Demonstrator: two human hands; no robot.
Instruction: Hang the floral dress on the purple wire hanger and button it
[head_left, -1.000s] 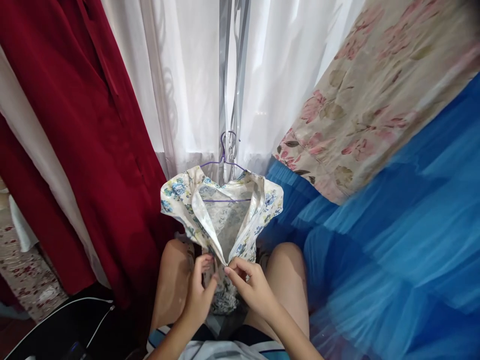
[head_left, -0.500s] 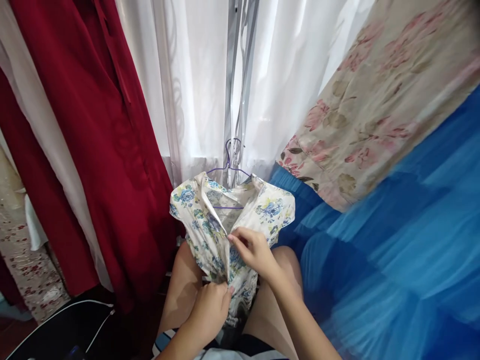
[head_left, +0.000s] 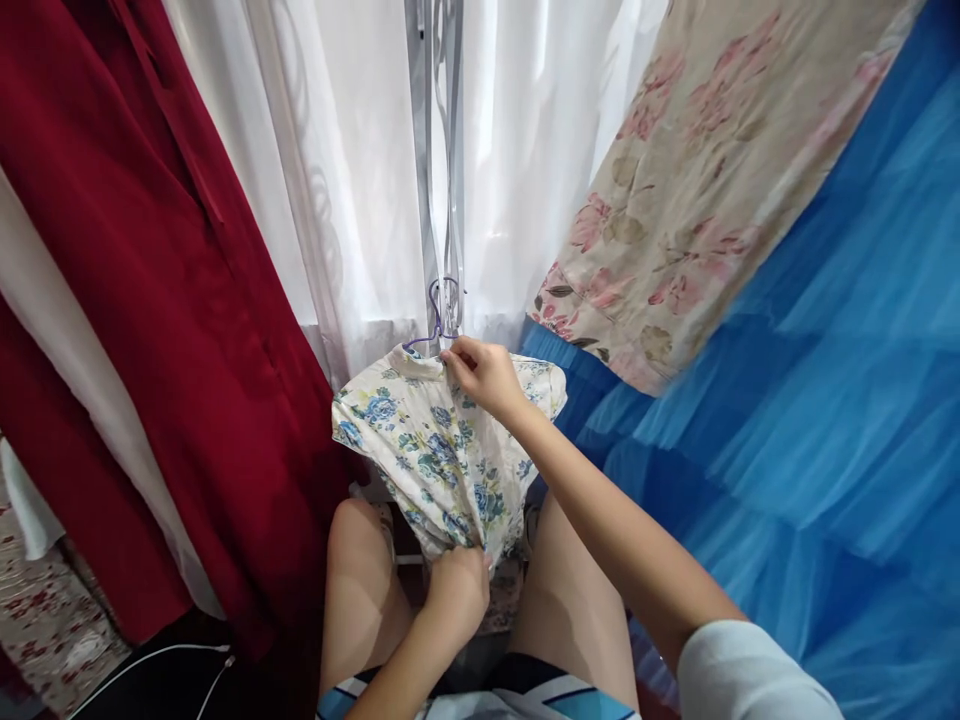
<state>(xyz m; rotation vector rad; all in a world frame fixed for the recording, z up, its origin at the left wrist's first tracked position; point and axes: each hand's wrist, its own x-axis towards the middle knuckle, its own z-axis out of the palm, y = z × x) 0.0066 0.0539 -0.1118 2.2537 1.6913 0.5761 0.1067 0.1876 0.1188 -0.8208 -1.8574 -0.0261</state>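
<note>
A white blouse with blue flowers (head_left: 427, 430) hangs from a purple hanger (head_left: 437, 318) in front of my knees. My right hand (head_left: 484, 375) pinches the top of the blouse's front at the neckline, just below the hanger's hook. Lower down, my left hand (head_left: 459, 590) is closed around the gathered cloth of the front. Between the two hands the front is drawn up in a long fold. The neck opening is covered by the raised cloth.
Red fabric (head_left: 202, 330) hangs on the left and a white curtain (head_left: 510, 180) behind. To the right are a beige flowered cloth (head_left: 645, 220) and blue tulle (head_left: 795, 450). White cables (head_left: 172, 648) lie at lower left over something black.
My right hand has moved up from mid-front to the neckline, pulling the zip area's edge with it, and the neck opening has closed. My left hand keeps its hold low on the front.
</note>
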